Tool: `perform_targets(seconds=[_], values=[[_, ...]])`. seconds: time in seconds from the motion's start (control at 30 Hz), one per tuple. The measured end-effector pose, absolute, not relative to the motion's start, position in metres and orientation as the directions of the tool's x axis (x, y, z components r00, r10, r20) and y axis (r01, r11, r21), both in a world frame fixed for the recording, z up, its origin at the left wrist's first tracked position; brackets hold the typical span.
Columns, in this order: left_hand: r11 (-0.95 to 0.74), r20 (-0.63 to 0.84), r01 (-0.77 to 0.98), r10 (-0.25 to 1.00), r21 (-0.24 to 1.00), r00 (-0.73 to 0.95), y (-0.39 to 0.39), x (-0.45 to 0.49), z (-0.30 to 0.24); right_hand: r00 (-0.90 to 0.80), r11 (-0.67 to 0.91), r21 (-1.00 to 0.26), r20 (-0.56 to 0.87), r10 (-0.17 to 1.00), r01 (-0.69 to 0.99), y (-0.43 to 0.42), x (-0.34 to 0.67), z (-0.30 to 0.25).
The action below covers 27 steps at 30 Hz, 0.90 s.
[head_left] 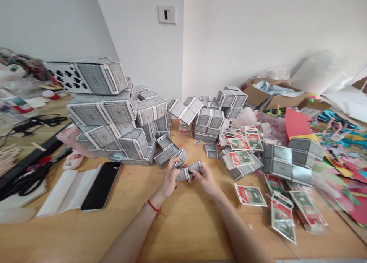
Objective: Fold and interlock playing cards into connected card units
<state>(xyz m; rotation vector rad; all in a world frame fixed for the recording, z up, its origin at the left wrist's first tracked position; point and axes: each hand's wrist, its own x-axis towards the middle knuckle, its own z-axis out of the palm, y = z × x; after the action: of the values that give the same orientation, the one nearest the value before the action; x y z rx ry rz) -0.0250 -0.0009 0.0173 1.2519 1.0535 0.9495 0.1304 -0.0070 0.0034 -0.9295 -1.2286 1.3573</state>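
Note:
Between my two hands, low over the wooden table, is a piece of folded grey-backed playing cards (187,172). My left hand (171,176) grips its left end, thumb on top; a red string bracelet circles that wrist. Its right end is pinched by my right hand (204,176), fingers partly hidden beneath. Just beyond my left hand lie more folded playing cards (166,156), touching or nearly touching it. A large stepped structure of card blocks (107,114) rises at the left. Smaller stacked card blocks (208,119) stand behind, to the right.
A black phone (101,185) lies at the left beside white paper (67,188) and black scissors (37,175). Red and green card boxes (250,195) are scattered on the right, near joined card blocks (277,159). A cardboard box (275,96) and coloured paper (354,202) sit farther right.

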Motion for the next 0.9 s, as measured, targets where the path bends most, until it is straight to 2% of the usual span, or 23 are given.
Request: perform_targets(seconds=[0.37, 0.67, 0.8, 0.9], values=[[-0.015, 0.001, 0.079, 0.985, 0.997, 0.171, -0.003, -0.023, 0.020, -0.222, 0.068, -0.989, 0.095, 0.970, -0.128, -0.010, 0.127, 0.003], [-0.026, 0.008, 0.077, 0.975, 0.997, 0.222, 0.000, -0.030, 0.025, -0.258, 0.072, -0.982, 0.116, 0.959, -0.173, -0.011, 0.127, 0.004], [-0.123, 0.103, 0.090, 0.975, 0.988, 0.198, 0.003, -0.031, 0.027, -0.264, 0.114, -0.976, 0.161, 0.951, -0.187, -0.007, 0.145, 0.014], [-0.134, 0.123, 0.043, 0.973, 0.990, 0.197, 0.004, -0.032, 0.028, -0.234, 0.179, -0.983, 0.184, 0.955, -0.041, 0.000, 0.162, 0.012]])
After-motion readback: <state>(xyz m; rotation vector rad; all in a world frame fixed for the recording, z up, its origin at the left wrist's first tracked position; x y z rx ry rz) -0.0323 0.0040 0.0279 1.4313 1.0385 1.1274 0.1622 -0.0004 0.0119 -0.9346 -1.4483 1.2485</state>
